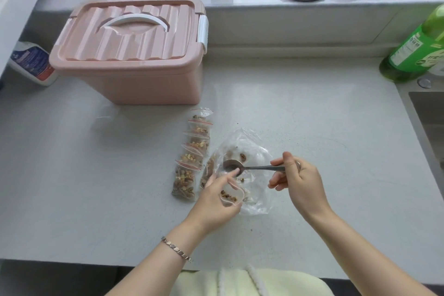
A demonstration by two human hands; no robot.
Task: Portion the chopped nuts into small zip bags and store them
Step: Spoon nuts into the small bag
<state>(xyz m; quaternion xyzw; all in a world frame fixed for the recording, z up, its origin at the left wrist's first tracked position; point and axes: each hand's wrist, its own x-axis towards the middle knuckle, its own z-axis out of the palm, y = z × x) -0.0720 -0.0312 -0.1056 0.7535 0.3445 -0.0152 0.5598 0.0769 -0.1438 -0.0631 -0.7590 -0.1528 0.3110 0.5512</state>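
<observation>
Grey speckled kitchen worktop (312,122), seen from above by the person working at its front edge. Toward the back left corner stands a closed pink storage box (129,60) with a white handle. Near the middle, a row of small zip bags (192,151) filled with chopped nuts runs from the box toward the front edge, overlapping one another. Just right of the row lies a large clear plastic bag (247,144) with only a few nut pieces left inside.

The left hand (213,204), a bracelet (176,249) on its wrist, holds an open small zip bag (231,197) partly filled with nuts, fingers curled round it; its forefinger touches the bowl of a metal spoon (254,168). The right hand (300,180) pinches the spoon's handle, holding it level above the large bag.

A green bottle (418,50) stands at the right edge beside a sink (427,113).
</observation>
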